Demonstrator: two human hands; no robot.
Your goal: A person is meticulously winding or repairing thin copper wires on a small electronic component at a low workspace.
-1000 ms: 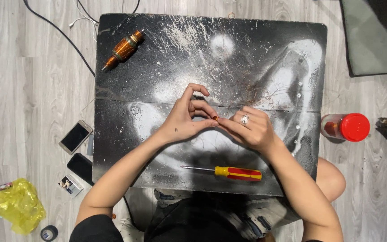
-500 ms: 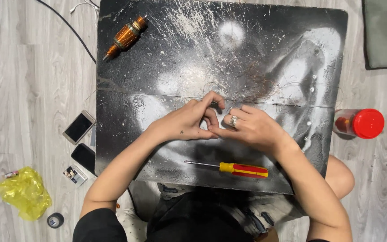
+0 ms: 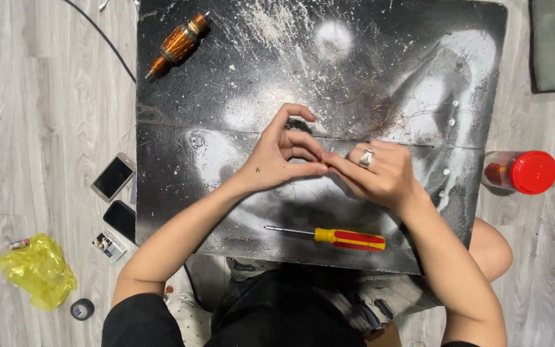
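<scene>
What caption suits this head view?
Both hands, left hand and right hand, meet fingertip to fingertip over a black board beside a screwdriver.

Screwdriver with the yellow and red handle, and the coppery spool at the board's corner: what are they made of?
Yellow-and-red-handled screwdriver: glossy handle, probably moulded plastic; thin grey shaft, likely steel. Coppery spool: shiny orange windings look like copper wire on a metal shaft, though its core is hidden.

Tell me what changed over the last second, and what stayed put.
Little changed. The left hand and right hand stay fingertip to fingertip over the middle of the black board; whatever they pinch is too small to tell. The left fingers uncurled a bit between the earlier pictures, then arched up again. The screwdriver, copper coil, red-capped jar and phones lie where they were.
</scene>
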